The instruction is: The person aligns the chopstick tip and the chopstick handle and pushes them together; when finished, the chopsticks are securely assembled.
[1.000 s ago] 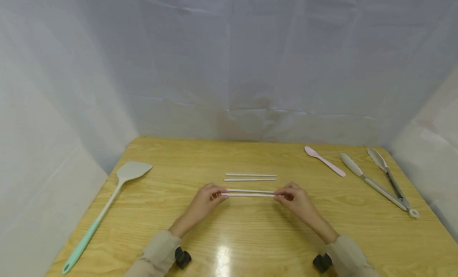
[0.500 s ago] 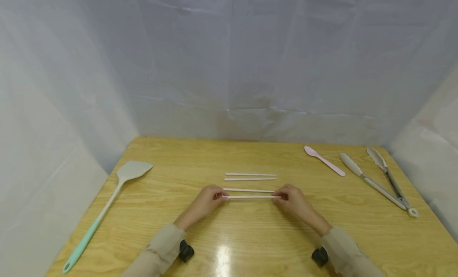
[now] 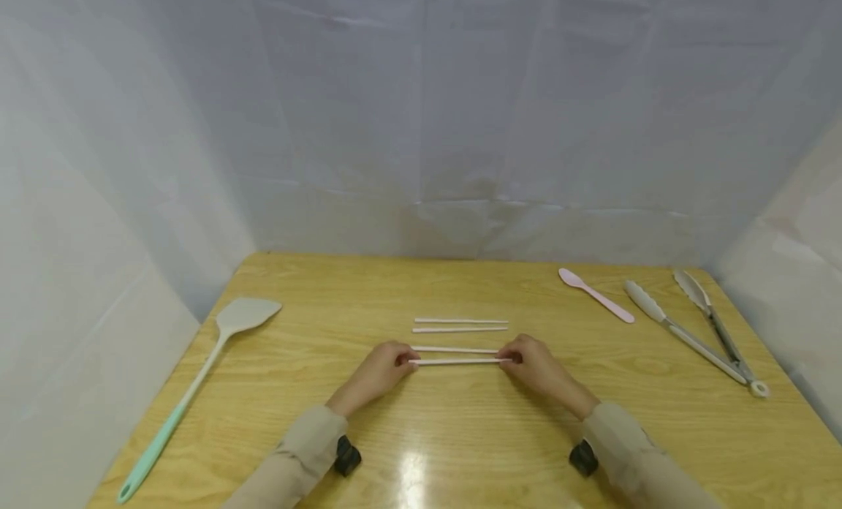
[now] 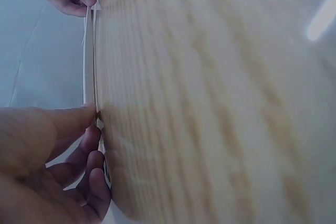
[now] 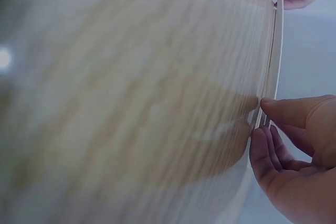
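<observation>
In the head view, a slim white chopstick [image 3: 457, 362] lies level across the middle of the table. My left hand [image 3: 384, 368] pinches its left end between thumb and fingers, and my right hand [image 3: 534, 364] does the same at the right end. Just beyond it is a second white chopstick [image 3: 454, 349], roughly parallel, its right tip close to the right hand's fingers. Both wrist views show the thumb [image 4: 73, 119] and fingertips [image 5: 260, 140] meeting at the stick, low at the table surface. Whether the fingers also touch the second chopstick is hard to tell.
Another pair of chopsticks [image 3: 460, 330] lies farther back. A pink spoon [image 3: 598, 297] and tongs [image 3: 707, 348] with spread arms are on the right. The spatula [image 3: 217, 348] with a green handle lies at the left edge. White sheeting [image 3: 460, 129] encloses the wooden table [image 3: 454, 443].
The held chopstick has shifted slightly toward me, widening the gap to the second one. My right hand has slid a little left along it; my left hand has moved only slightly.
</observation>
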`<state>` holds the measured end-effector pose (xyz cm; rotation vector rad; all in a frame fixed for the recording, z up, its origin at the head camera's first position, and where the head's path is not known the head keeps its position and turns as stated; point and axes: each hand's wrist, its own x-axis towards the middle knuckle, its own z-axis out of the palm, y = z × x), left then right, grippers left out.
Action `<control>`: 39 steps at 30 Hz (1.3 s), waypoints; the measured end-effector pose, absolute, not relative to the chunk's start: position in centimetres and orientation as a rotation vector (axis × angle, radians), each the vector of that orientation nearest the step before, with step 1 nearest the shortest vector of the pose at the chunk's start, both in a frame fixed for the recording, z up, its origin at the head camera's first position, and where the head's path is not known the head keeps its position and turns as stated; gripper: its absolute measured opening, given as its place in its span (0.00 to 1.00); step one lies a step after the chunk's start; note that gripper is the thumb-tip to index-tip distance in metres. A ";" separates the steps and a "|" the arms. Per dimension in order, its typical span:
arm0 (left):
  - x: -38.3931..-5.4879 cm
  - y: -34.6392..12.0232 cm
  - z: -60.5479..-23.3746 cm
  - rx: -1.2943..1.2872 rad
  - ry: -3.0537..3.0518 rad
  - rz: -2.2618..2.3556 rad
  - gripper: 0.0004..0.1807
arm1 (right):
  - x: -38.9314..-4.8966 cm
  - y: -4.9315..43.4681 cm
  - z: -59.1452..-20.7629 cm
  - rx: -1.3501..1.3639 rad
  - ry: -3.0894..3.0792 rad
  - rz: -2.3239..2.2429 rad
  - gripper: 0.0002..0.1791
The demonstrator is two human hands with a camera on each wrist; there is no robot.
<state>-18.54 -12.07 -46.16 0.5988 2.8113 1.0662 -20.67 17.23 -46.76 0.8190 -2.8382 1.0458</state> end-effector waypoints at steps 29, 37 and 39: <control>-18.6 -12.1 -46.1 0.550 2.785 1.107 0.05 | -20.8 17.5 -47.1 0.748 -2.862 1.187 0.02; -18.7 -12.3 -46.5 0.556 2.777 1.172 0.05 | -20.9 17.6 -47.4 0.707 -2.834 1.245 0.02; -18.8 -12.3 -46.7 0.548 2.773 1.182 0.05 | -20.9 17.6 -47.4 0.705 -2.834 1.250 0.02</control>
